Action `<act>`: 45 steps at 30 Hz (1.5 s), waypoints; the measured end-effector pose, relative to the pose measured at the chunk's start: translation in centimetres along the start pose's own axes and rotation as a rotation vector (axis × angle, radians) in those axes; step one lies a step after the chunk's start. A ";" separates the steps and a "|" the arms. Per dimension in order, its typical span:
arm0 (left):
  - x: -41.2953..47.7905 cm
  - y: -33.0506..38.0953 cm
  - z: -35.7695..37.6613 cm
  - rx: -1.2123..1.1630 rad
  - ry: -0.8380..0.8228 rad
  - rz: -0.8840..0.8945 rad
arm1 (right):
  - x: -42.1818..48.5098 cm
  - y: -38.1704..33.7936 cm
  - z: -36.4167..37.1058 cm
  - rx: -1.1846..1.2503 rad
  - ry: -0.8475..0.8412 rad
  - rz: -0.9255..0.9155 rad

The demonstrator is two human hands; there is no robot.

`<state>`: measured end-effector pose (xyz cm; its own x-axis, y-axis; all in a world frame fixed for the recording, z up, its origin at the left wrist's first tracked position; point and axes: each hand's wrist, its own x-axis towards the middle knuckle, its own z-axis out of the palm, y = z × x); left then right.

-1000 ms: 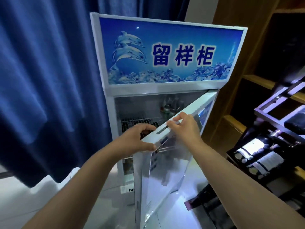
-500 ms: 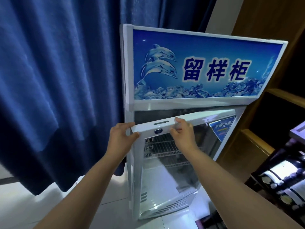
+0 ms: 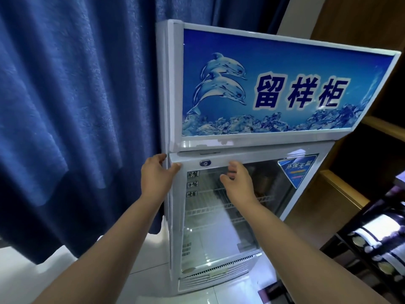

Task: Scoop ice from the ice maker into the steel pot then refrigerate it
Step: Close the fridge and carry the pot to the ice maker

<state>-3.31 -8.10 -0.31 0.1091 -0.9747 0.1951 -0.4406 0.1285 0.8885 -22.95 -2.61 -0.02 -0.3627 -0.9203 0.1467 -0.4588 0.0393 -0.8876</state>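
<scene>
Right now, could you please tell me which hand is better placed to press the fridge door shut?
Left. The left hand wraps the top left corner of the fridge door beside the lock, likely the opening side. The right hand sits nearer the middle, fingers loosely curled, gripping nothing.

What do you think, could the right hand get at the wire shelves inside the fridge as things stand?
Probably not: the glass door looks shut, and the right hand is outside it, near its top edge. The wire shelves lie behind the glass, so the door needs opening first.
</scene>
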 end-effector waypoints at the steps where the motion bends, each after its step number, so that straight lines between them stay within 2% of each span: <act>1: 0.2 -0.1 0.0 0.014 -0.008 0.005 | 0.2 0.1 0.2 -0.005 0.003 0.001; 11: 1.9 -0.5 -0.4 0.116 -0.067 0.053 | 1.4 0.5 2.2 -0.004 0.082 0.001; 24: 1.9 -0.2 -0.3 0.024 -0.065 -0.036 | 1.0 -0.7 3.9 0.038 -0.023 -0.037; 30: -1.0 -0.5 -1.6 0.021 0.009 -0.101 | 0.1 -1.7 5.2 0.105 -0.168 -0.095; 37: -5.9 -1.8 -3.6 0.075 0.088 -0.173 | -1.5 -2.8 7.0 0.061 -0.373 -0.206; 45: -12.6 -3.3 -8.7 0.049 0.322 -0.329 | -6.2 -4.5 11.4 0.116 -0.631 -0.289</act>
<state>4.54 5.38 -2.07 0.5178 -0.8549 0.0321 -0.3769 -0.1944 0.9056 -9.40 -1.56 -1.90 0.3167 -0.9391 0.1333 -0.3634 -0.2499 -0.8975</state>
